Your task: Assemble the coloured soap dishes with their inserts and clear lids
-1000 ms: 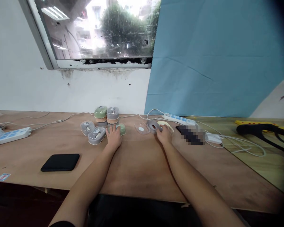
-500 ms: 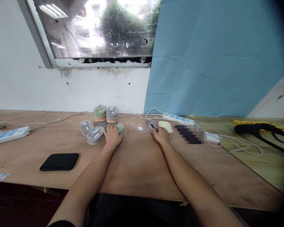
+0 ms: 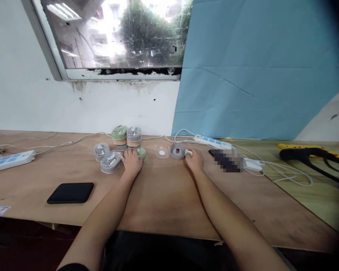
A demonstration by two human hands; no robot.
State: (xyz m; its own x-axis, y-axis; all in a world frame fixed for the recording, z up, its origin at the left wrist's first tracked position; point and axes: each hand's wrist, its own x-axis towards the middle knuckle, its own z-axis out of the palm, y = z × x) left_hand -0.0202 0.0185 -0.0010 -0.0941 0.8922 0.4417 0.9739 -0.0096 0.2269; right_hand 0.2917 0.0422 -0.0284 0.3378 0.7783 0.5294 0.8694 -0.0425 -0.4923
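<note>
My left hand (image 3: pixel 132 161) lies spread over a small green lidded box (image 3: pixel 142 153), its fingers reaching beside a grey lidded box (image 3: pixel 112 162); part of the green one is hidden. My right hand (image 3: pixel 195 161) has its fingers closed round a pale yellow dish (image 3: pixel 188 153), most of it covered by the hand. Just left of that sits a grey open box (image 3: pixel 177 151) with a brown opening in its middle. A clear lid (image 3: pixel 162 152) with a round white label lies flat between the two hands.
Stacked lidded boxes (image 3: pixel 119 132) stand near the wall, another grey box (image 3: pixel 101 151) in front. A black phone-like slab (image 3: pixel 70 193) lies at front left. Power strips (image 3: pixel 213 142) and white cables run along the back; a blurred dark object (image 3: pixel 226 161) lies right.
My right hand has left the grey open box and closed on the pale yellow dish. The clear lid and grey open box have shifted left. My left hand and its nearby boxes moved slightly left.
</note>
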